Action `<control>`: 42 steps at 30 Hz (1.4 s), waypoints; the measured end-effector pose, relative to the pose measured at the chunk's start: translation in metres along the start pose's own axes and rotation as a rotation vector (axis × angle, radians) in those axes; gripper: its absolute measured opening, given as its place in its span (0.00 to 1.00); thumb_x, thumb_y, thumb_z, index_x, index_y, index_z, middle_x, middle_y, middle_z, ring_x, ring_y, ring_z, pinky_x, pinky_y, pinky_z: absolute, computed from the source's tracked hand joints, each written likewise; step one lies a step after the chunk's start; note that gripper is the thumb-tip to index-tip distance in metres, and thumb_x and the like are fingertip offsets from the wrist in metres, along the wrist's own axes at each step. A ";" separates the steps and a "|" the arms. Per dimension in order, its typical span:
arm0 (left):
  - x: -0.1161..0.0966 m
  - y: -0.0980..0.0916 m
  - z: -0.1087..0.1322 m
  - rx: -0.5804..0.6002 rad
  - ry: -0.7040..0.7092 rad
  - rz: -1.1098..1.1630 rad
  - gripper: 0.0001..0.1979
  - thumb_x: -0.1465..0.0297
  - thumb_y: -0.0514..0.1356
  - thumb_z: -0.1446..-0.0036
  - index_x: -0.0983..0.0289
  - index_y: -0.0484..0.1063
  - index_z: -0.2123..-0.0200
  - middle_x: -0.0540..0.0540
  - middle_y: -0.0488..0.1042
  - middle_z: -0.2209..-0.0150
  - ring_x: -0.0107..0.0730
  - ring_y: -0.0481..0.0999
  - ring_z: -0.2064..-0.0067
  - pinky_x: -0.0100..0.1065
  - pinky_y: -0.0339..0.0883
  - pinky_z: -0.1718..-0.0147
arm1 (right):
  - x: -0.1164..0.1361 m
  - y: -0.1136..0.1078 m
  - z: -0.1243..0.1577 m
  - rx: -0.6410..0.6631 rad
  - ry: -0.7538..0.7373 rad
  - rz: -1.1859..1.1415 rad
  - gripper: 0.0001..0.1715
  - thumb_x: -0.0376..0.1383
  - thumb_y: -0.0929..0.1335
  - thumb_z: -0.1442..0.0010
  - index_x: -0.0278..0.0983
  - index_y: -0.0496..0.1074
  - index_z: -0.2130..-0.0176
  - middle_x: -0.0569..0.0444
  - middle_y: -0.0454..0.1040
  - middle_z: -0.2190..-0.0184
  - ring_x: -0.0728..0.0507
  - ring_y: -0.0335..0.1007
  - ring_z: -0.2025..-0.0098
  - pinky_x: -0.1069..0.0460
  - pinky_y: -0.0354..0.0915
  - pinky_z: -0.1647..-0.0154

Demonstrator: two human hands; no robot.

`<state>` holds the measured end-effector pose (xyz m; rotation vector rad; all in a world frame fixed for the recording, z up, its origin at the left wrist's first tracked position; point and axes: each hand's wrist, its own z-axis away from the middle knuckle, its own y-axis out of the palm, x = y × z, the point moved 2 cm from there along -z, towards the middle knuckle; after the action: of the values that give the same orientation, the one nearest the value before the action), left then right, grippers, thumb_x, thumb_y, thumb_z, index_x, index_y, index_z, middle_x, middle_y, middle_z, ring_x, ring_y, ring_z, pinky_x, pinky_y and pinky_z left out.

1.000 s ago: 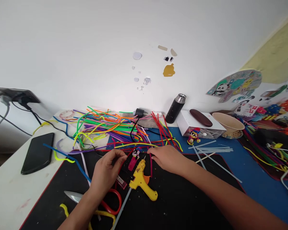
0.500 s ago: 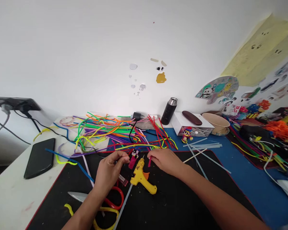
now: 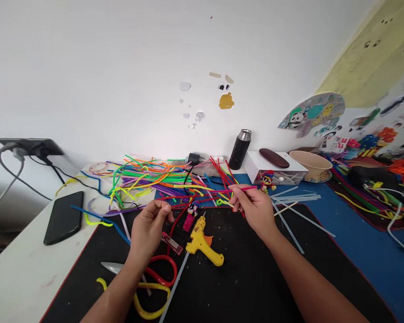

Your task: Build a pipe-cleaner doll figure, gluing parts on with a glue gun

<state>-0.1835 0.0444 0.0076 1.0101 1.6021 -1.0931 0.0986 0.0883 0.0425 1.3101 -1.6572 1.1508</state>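
My right hand (image 3: 254, 208) is closed on a magenta pipe cleaner (image 3: 218, 191), which runs roughly level above the front of the pipe cleaner pile. My left hand (image 3: 151, 224) has its thumb and forefinger drawn together; whether anything small is between them is hidden. Between the hands, a small magenta figure (image 3: 190, 217) lies on the black mat. Just in front of it is a yellow glue gun (image 3: 202, 242), with a clear glue stick (image 3: 175, 287) trailing from its back end. Near my left wrist lie a narrow dark red pack (image 3: 172, 243) and scissors (image 3: 164, 271) with red and yellow handles.
Many coloured pipe cleaners (image 3: 148, 179) are heaped along the wall. A black flask (image 3: 240, 149), a white box (image 3: 252, 163), a bowl (image 3: 311, 163) and a second figure (image 3: 267, 181) stand at back right. Loose glue sticks (image 3: 292, 197) lie right, a black phone (image 3: 63, 217) left.
My right hand has moved up and right, away from the glue gun, and now holds the long magenta pipe cleaner. My left hand has shifted slightly left and up. The view has tilted a little.
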 end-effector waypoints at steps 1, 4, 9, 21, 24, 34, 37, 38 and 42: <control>0.000 -0.001 -0.001 -0.015 0.006 -0.017 0.17 0.57 0.57 0.34 0.59 0.70 0.72 0.48 0.73 0.77 0.33 0.71 0.71 0.32 0.63 0.67 | 0.004 0.002 0.001 -0.026 -0.007 -0.034 0.18 0.48 0.69 0.32 0.37 0.82 0.60 0.54 0.79 0.74 0.48 0.71 0.80 0.53 0.64 0.79; 0.002 -0.004 -0.003 -0.033 0.019 -0.089 0.21 0.57 0.55 0.32 0.60 0.68 0.76 0.49 0.70 0.78 0.33 0.68 0.72 0.32 0.61 0.67 | 0.013 0.008 0.001 -0.042 -0.034 -0.084 0.19 0.49 0.69 0.31 0.37 0.83 0.61 0.55 0.77 0.76 0.49 0.71 0.81 0.54 0.64 0.79; 0.004 -0.001 -0.003 -0.036 0.048 -0.106 0.24 0.56 0.53 0.30 0.60 0.64 0.78 0.48 0.65 0.78 0.31 0.64 0.73 0.32 0.58 0.71 | 0.016 0.016 -0.023 -0.061 -0.027 -0.138 0.20 0.50 0.70 0.32 0.37 0.82 0.61 0.56 0.76 0.77 0.50 0.70 0.81 0.55 0.63 0.80; 0.007 0.001 -0.008 -0.040 -0.115 0.189 0.15 0.58 0.73 0.51 0.63 0.77 0.68 0.55 0.82 0.70 0.38 0.80 0.67 0.35 0.74 0.65 | 0.040 0.032 -0.020 -0.052 0.009 -0.381 0.24 0.54 0.70 0.34 0.37 0.81 0.64 0.58 0.73 0.81 0.52 0.66 0.85 0.56 0.58 0.84; 0.005 0.003 -0.007 -0.021 -0.119 0.219 0.16 0.56 0.73 0.51 0.63 0.78 0.68 0.56 0.83 0.69 0.39 0.82 0.66 0.36 0.76 0.63 | 0.040 0.040 -0.022 -0.050 0.035 -0.520 0.25 0.56 0.70 0.35 0.37 0.80 0.65 0.59 0.72 0.83 0.52 0.64 0.86 0.56 0.57 0.85; 0.008 0.001 -0.012 -0.045 -0.118 0.344 0.19 0.56 0.74 0.53 0.64 0.77 0.66 0.57 0.83 0.66 0.41 0.83 0.64 0.41 0.78 0.58 | -0.002 0.050 -0.022 -0.136 0.237 -0.660 0.30 0.61 0.73 0.43 0.37 0.77 0.68 0.60 0.68 0.85 0.51 0.59 0.86 0.55 0.51 0.87; 0.009 0.001 -0.014 -0.047 -0.097 0.338 0.19 0.56 0.74 0.52 0.64 0.77 0.65 0.58 0.83 0.65 0.43 0.84 0.62 0.43 0.78 0.56 | -0.009 0.050 -0.017 -0.085 0.263 -0.650 0.29 0.60 0.73 0.43 0.36 0.77 0.67 0.60 0.68 0.84 0.51 0.60 0.86 0.55 0.51 0.86; 0.009 0.001 -0.014 -0.044 -0.089 0.331 0.19 0.56 0.73 0.51 0.64 0.77 0.65 0.58 0.84 0.64 0.43 0.84 0.61 0.43 0.78 0.56 | -0.009 0.051 -0.016 -0.068 0.265 -0.653 0.29 0.60 0.74 0.44 0.36 0.77 0.67 0.60 0.68 0.84 0.51 0.60 0.86 0.55 0.51 0.86; 0.007 -0.001 -0.015 -0.048 -0.075 0.320 0.18 0.57 0.73 0.51 0.64 0.76 0.64 0.58 0.84 0.65 0.42 0.84 0.63 0.42 0.78 0.56 | -0.009 0.053 -0.015 -0.015 0.266 -0.666 0.29 0.60 0.74 0.45 0.36 0.77 0.68 0.60 0.68 0.85 0.51 0.61 0.86 0.56 0.50 0.86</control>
<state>-0.1893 0.0595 0.0040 1.1340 1.3446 -0.8601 0.0492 0.1102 0.0287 1.4660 -0.9213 0.8504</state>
